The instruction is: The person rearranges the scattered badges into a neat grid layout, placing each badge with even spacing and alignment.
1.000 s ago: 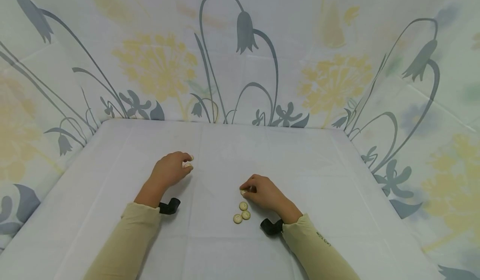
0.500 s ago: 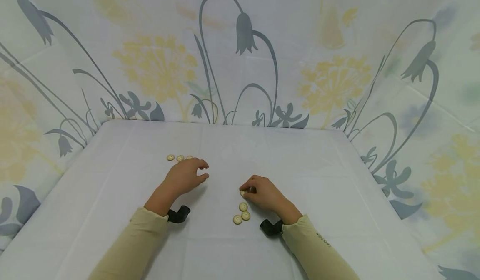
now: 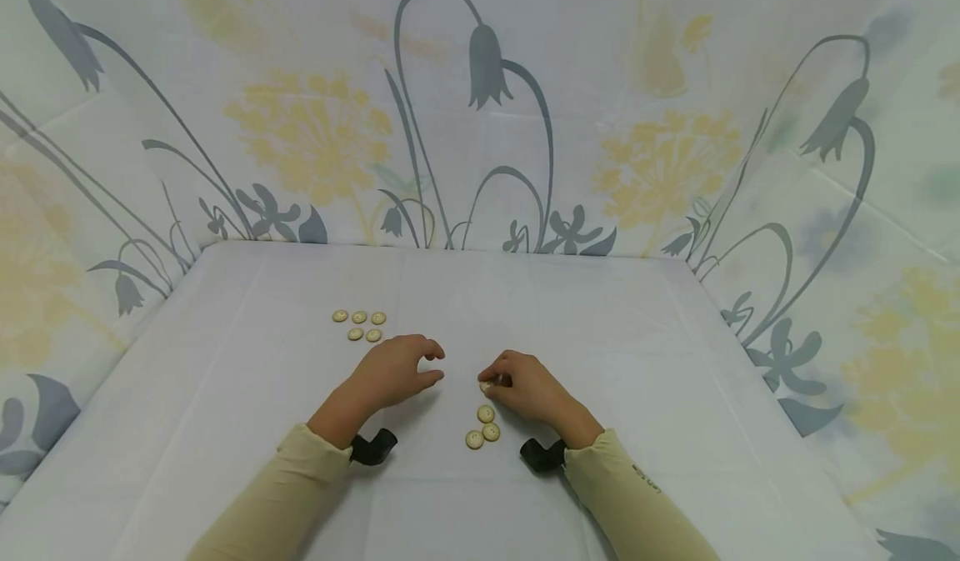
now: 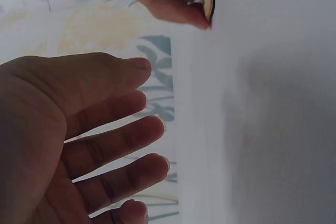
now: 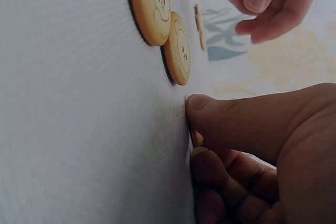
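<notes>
My right hand [image 3: 529, 388] pinches a round pale wooden button [image 3: 485, 386] between thumb and fingers, low over the cloth. In the left wrist view that button [image 4: 208, 6] stands on edge in the grip; fingers hide part of it. Just in front of the right hand lie three more buttons [image 3: 486, 413] close together; the right wrist view shows small dark holes and engraved lines on one button [image 5: 181, 51]. My left hand [image 3: 397, 373] hovers left of the right hand, its fingers loosely bent and apart, holding nothing. Beyond it, several buttons [image 3: 359, 317] lie flat in two short rows.
A white cloth [image 3: 600, 311] with fold creases covers the table. Flower-printed fabric [image 3: 480, 127] stands behind and along both sides. A black camera mount [image 3: 374, 447] sits at the left wrist and another mount [image 3: 542, 455] at the right.
My left hand has let go of a button at the left group and moved right and nearer, towards the right hand, uncovering the two rows. The right hand has stayed in place with its button.
</notes>
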Action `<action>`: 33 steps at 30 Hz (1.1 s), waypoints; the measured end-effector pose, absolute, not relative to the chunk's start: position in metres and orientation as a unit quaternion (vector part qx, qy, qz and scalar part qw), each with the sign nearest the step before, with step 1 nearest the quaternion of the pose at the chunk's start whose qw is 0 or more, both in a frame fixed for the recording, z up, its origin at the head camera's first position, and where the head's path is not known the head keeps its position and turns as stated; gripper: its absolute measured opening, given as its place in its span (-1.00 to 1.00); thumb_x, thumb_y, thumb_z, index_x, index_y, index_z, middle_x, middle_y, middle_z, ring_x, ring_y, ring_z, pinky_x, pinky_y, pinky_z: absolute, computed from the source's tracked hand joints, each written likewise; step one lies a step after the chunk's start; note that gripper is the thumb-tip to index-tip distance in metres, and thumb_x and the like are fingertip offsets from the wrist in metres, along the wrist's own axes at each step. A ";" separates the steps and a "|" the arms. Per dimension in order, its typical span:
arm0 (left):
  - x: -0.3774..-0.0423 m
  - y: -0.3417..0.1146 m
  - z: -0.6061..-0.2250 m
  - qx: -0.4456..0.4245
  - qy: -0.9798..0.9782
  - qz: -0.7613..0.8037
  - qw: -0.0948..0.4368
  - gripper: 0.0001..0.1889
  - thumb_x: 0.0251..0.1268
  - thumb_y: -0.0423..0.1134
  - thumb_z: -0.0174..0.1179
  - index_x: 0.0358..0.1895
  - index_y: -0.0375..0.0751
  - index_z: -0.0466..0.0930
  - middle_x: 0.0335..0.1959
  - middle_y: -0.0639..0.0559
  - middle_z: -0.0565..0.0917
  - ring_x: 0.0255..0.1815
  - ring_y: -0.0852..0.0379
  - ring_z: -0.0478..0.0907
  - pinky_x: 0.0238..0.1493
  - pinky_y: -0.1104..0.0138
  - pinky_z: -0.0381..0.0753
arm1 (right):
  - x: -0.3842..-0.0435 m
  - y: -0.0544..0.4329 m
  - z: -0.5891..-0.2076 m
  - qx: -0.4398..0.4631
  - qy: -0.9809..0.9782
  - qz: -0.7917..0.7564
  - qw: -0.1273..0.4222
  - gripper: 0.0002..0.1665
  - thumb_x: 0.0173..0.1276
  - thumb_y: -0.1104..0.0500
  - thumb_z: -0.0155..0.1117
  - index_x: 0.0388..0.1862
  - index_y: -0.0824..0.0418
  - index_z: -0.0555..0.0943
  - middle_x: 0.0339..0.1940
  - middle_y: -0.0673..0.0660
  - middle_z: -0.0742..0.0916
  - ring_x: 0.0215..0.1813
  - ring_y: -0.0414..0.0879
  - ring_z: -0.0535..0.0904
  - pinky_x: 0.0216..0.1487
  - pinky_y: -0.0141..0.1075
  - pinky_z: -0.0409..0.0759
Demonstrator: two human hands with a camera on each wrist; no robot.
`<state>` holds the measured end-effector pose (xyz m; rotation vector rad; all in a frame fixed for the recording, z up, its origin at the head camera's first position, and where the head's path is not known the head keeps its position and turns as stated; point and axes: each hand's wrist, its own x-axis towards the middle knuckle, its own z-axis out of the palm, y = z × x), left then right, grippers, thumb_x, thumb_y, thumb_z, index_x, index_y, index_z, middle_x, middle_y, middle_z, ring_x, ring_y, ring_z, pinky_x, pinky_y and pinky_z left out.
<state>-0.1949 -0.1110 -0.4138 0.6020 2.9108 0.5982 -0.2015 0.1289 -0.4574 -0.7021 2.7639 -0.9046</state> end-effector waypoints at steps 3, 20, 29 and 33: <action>-0.191 -0.106 -0.415 0.212 0.954 0.205 0.057 -0.70 0.25 -0.08 0.28 0.00 -0.07 0.66 -0.08 0.06 0.70 -0.03 0.05 0.62 -0.01 0.15 0.58 | -0.202 0.129 -0.457 -0.233 0.921 -0.301 0.077 -0.79 0.31 0.14 0.30 -0.08 0.05 0.73 -0.17 -0.08 0.66 -0.27 -0.25 0.47 -0.24 -0.35 0.47; -0.176 -0.084 -0.418 0.270 0.925 0.243 0.115 -0.72 0.23 -0.12 0.28 -0.03 -0.14 0.67 -0.12 0.05 0.69 -0.03 0.05 0.59 0.02 0.15 0.56 | -0.202 0.129 -0.455 -0.240 0.921 -0.297 0.076 -0.78 0.31 0.16 0.30 -0.07 0.07 0.73 -0.14 -0.06 0.67 -0.24 -0.24 0.49 -0.21 -0.34 0.48; -0.167 -0.074 -0.419 0.290 0.921 0.225 0.135 -0.74 0.20 -0.13 0.31 -0.09 -0.13 0.70 -0.10 0.10 0.70 0.02 0.08 0.60 0.07 0.18 0.55 | -0.203 0.130 -0.456 -0.246 0.919 -0.298 0.070 -0.78 0.31 0.15 0.30 -0.08 0.07 0.72 -0.15 -0.07 0.67 -0.24 -0.24 0.49 -0.21 -0.34 0.48; -0.163 -0.069 -0.421 0.298 0.920 0.209 0.143 -0.74 0.17 -0.09 0.33 -0.11 -0.08 0.72 -0.13 0.15 0.70 -0.03 0.14 0.59 0.04 0.23 0.55 | -0.202 0.130 -0.456 -0.250 0.919 -0.298 0.069 -0.79 0.31 0.16 0.30 -0.08 0.08 0.72 -0.15 -0.06 0.67 -0.24 -0.24 0.49 -0.21 -0.34 0.47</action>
